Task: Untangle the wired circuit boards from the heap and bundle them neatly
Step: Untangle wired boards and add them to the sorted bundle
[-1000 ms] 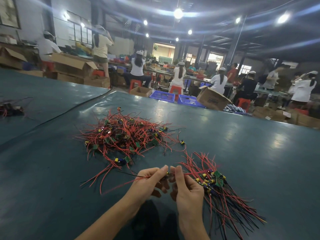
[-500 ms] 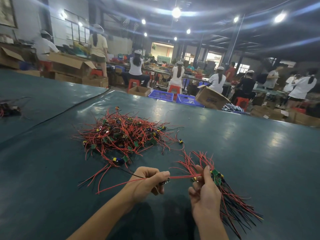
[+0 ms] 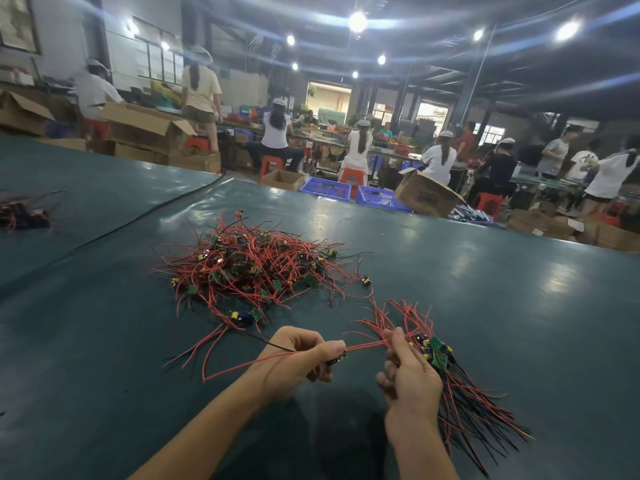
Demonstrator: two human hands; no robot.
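Note:
A tangled heap [image 3: 256,265] of small green circuit boards with red and black wires lies on the dark green table [image 3: 485,306], ahead of my hands. My left hand [image 3: 298,358] pinches one wired board, its red wires running left across the table and right toward my other hand. My right hand [image 3: 408,372] grips those red wires at the top of the sorted bundle [image 3: 460,396], whose boards sit together and whose wires fan down to the right.
A smaller dark pile of wired parts [image 3: 20,213] lies at the far left on the neighbouring table. Beyond the table's far edge stand cardboard boxes [image 3: 426,197], blue crates [image 3: 325,188] and several seated and standing workers.
My hands have drawn apart: the right hand moved right onto the bundle while the left stayed, stretching the red wires taut between them.

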